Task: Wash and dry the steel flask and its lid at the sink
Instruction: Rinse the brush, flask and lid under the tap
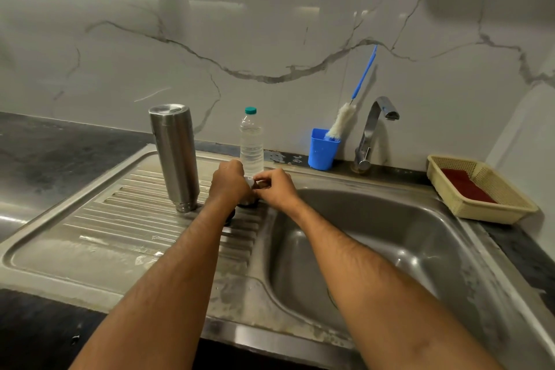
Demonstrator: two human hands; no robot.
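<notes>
Flask [175, 156] is already upside down on the drainboard [90, 237], draining, so it looks washed. My left hand [226, 182] and right hand [274, 189] are together gripping the lid [248, 182] beside the basin. Lid probably needs finishing, then drying both.

Dim warm light, soft focus, wide-angle edge bending.

No lettering, brand, number or sign can be read anywhere — the clear plastic water bottle with the teal cap [251, 141] has only bare ribbed sides facing the camera, and the upturned brushed-steel flask [175, 156] shows plain metal — nothing printed or engraved on it can be made out.
</notes>
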